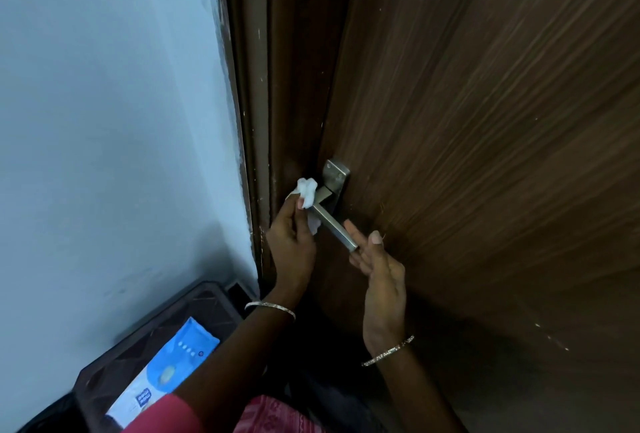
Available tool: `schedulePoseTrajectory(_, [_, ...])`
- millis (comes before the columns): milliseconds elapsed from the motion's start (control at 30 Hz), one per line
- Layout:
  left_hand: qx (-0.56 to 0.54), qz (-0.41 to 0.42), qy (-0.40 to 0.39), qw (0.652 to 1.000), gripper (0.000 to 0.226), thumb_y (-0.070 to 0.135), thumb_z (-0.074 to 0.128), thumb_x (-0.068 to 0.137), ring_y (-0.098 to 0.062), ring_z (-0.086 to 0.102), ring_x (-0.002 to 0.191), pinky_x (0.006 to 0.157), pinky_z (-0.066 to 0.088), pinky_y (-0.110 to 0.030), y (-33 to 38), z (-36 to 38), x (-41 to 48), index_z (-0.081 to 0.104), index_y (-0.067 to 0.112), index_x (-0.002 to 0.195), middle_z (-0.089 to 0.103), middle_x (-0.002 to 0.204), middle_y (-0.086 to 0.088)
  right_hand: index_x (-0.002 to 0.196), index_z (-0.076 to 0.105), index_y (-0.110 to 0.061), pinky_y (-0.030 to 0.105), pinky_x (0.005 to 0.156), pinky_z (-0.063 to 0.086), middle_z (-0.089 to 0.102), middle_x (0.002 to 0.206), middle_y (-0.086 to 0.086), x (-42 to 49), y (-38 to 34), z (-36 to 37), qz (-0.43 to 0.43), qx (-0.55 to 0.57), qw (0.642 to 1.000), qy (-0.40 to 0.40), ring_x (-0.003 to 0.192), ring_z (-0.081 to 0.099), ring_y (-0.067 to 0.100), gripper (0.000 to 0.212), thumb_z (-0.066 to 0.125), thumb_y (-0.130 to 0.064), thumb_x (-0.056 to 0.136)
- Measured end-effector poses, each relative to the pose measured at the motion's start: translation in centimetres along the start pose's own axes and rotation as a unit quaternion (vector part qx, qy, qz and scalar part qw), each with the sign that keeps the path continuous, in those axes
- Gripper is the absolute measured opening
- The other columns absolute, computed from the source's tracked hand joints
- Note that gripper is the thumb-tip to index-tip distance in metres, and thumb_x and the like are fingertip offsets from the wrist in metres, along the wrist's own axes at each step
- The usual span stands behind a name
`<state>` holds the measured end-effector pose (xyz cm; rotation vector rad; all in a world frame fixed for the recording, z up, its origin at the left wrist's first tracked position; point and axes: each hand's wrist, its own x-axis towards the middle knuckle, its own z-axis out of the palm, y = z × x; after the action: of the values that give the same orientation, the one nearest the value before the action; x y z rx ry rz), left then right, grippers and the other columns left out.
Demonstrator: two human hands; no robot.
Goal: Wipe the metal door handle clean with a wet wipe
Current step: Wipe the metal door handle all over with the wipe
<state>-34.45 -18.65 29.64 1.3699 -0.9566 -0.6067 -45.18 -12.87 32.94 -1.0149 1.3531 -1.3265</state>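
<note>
A brushed metal door handle [333, 226] sticks out from its plate [335, 174] on the brown wooden door [485, 121]. My left hand [290, 242] pinches a crumpled white wet wipe [307, 192] and presses it on the lever's inner end, near the plate. My right hand [379, 270] touches the lever's free end with spread fingertips, steadying it from below. Each wrist wears a bangle.
A pale blue wall [114, 138] fills the left. The dark door frame [256, 121] runs between wall and door. Below left, a blue and white wet wipe pack [166, 367] lies on a dark plastic stool [194, 311].
</note>
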Motion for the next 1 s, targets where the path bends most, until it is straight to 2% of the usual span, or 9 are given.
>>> schedulePoseTrajectory(67, [-0.013,0.015,-0.006,1.0,0.034,0.008,0.048,0.103,0.021,0.052,0.113,0.095,0.04,-0.004,-0.5,0.5,0.1,0.054,0.02,0.135,0.059,0.127,0.018,0.122,0.071,-0.019,0.03,0.105,0.045,0.071,0.124,-0.014,0.0,0.1,0.1,-0.011,-0.004,1.0,0.003,0.12,0.062,0.003,0.045,0.036,-0.039,0.103])
schedulePoseTrajectory(200, [-0.062,0.019,-0.039,0.997,0.032,0.008,0.041,0.106,-0.002,0.059,0.119,0.098,0.042,-0.015,-1.1,1.0,0.3,0.06,0.008,0.132,0.065,0.127,0.004,0.12,0.071,-0.02,0.031,0.103,0.046,0.072,0.124,-0.011,-0.1,0.4,0.3,-0.018,0.003,1.0,0.007,0.121,0.063,0.007,0.046,0.037,-0.045,0.103])
schedulePoseTrajectory(333, [-0.098,-0.036,-0.053,0.993,0.035,0.012,0.039,0.106,-0.008,0.06,0.121,0.1,0.047,-0.02,-2.2,1.2,0.1,0.057,0.009,0.136,0.064,0.13,-0.002,0.123,0.071,-0.017,0.028,0.1,0.049,0.072,0.124,-0.005,0.1,0.6,0.3,-0.019,0.002,1.0,0.004,0.119,0.065,0.009,0.049,0.037,-0.044,0.099])
schedulePoseTrajectory(467, [-0.072,-0.062,-0.05,0.994,0.023,0.013,0.05,0.097,-0.022,0.067,0.104,0.091,0.055,-0.051,-3.5,1.9,-0.2,0.067,0.015,0.113,0.07,0.11,-0.007,0.126,0.068,-0.01,0.021,0.096,0.052,0.072,0.124,0.0,-0.1,0.6,0.5,-0.024,0.013,1.0,0.004,0.115,0.068,0.011,0.047,0.037,-0.038,0.105])
schedulePoseTrajectory(633, [-0.09,-0.157,-0.011,0.983,0.022,0.023,0.06,0.089,-0.024,0.073,0.095,0.086,0.058,-0.051,-3.7,2.6,0.6,0.074,0.013,0.104,0.076,0.099,-0.006,0.123,0.068,-0.006,0.016,0.088,0.053,0.073,0.122,0.001,0.0,0.5,0.7,-0.04,0.028,0.999,0.011,0.112,0.07,0.014,0.049,0.038,-0.037,0.1])
schedulePoseTrajectory(767, [-0.291,-0.344,-0.029,0.892,0.018,0.001,0.057,0.095,-0.021,0.07,0.079,0.08,0.058,-0.038,-2.3,2.2,0.8,0.073,0.008,0.088,0.075,0.079,-0.004,0.122,0.068,-0.005,0.017,0.087,0.053,0.074,0.12,0.001,0.0,0.5,0.8,-0.055,0.034,0.998,0.009,0.112,0.07,0.017,0.046,0.036,-0.032,0.105])
schedulePoseTrajectory(867, [-0.32,-0.429,-0.106,0.838,0.023,0.013,0.057,0.095,-0.017,0.067,0.095,0.092,0.056,-0.034,-3.1,2.1,1.6,0.076,0.025,0.091,0.076,0.08,0.009,0.124,0.067,-0.003,0.021,0.089,0.054,0.073,0.121,0.007,0.0,0.7,0.7,-0.055,0.036,0.998,0.003,0.112,0.07,0.019,0.046,0.035,-0.03,0.105])
schedulePoseTrajectory(933, [-0.336,-0.486,-0.084,0.802,0.017,0.007,0.057,0.097,-0.015,0.072,0.08,0.072,0.062,-0.029,-2.5,1.9,1.8,0.072,0.014,0.095,0.075,0.08,0.0,0.125,0.067,-0.004,0.022,0.089,0.054,0.073,0.122,0.007,0.0,0.7,0.7,-0.054,0.034,0.998,0.003,0.111,0.071,0.018,0.047,0.035,-0.031,0.105])
schedulePoseTrajectory(1000, [-0.334,-0.49,-0.062,0.803,0.015,-0.001,0.055,0.096,-0.016,0.072,0.074,0.059,0.061,-0.025,-1.9,2.0,1.7,0.07,0.004,0.098,0.073,0.086,-0.009,0.125,0.067,-0.006,0.02,0.089,0.054,0.072,0.124,0.003,0.0,0.7,0.7,-0.049,0.028,0.998,0.004,0.109,0.071,0.016,0.045,0.034,-0.031,0.107])
